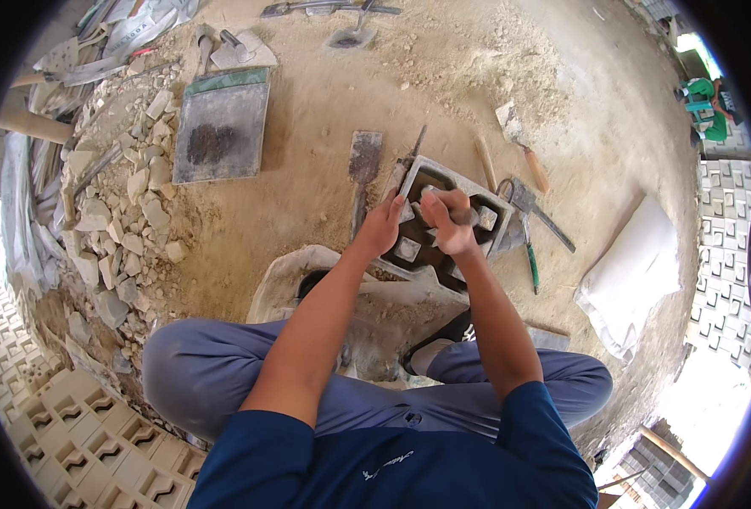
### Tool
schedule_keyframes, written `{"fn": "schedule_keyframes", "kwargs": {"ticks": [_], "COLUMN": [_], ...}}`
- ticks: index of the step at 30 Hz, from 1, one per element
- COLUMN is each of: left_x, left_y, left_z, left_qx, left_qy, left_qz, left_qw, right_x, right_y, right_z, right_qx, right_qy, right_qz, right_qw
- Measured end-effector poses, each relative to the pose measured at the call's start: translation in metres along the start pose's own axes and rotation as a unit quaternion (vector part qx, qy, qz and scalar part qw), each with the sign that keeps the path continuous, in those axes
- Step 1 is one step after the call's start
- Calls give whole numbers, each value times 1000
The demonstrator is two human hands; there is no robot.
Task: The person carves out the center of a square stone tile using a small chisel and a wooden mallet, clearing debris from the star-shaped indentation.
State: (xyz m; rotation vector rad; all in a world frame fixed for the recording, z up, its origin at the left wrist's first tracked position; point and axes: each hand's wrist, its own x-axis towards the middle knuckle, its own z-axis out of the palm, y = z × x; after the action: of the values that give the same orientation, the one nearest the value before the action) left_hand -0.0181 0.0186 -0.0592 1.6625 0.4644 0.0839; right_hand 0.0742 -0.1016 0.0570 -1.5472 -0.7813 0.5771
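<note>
A squarish pale block with dark recesses and small raised squares lies before my crossed legs. My left hand grips its left edge, fingers along the rim. Above the block's middle, my right hand is closed in a fist; what it holds, if anything, is hidden by the fingers. A flat-bladed scraper lies left of the block. A wooden handle, a dark metal blade and a green-handled tool lie to its right. Beyond them is a trowel with an orange-brown handle.
Broken stones are heaped at left, beside a grey slab. A white sack lies at right. Patterned blocks fill the lower left; more blocks stand at right. Another person in green is at far upper right.
</note>
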Motion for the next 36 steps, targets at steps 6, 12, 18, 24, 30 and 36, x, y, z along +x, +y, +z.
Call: {"fn": "schedule_keyframes", "kwargs": {"ticks": [6, 12, 18, 24, 30, 36], "left_x": [-6, -5, -6, 1, 1, 5], "left_y": [-4, -8, -13, -14, -23, -13], "left_z": [3, -8, -6, -1, 1, -2], "left_qx": [15, 24, 23, -2, -18, -20], "left_qy": [-5, -11, -14, -35, -4, -17], "left_qz": [-2, -23, -32, -15, -3, -2], "left_qw": [1000, 999, 999, 999, 1000, 1000], "right_x": [-4, 14, 4, 6, 7, 3], "right_y": [-10, -31, -20, -20, -24, -45], "right_z": [-2, 5, 7, 15, 3, 11], "right_qx": [-49, 55, 10, -93, -52, -28], "right_qy": [-4, 20, 54, -15, 33, 45], "right_qz": [14, 107, 57, 23, 34, 13], "right_qw": [999, 993, 997, 995, 998, 999]}}
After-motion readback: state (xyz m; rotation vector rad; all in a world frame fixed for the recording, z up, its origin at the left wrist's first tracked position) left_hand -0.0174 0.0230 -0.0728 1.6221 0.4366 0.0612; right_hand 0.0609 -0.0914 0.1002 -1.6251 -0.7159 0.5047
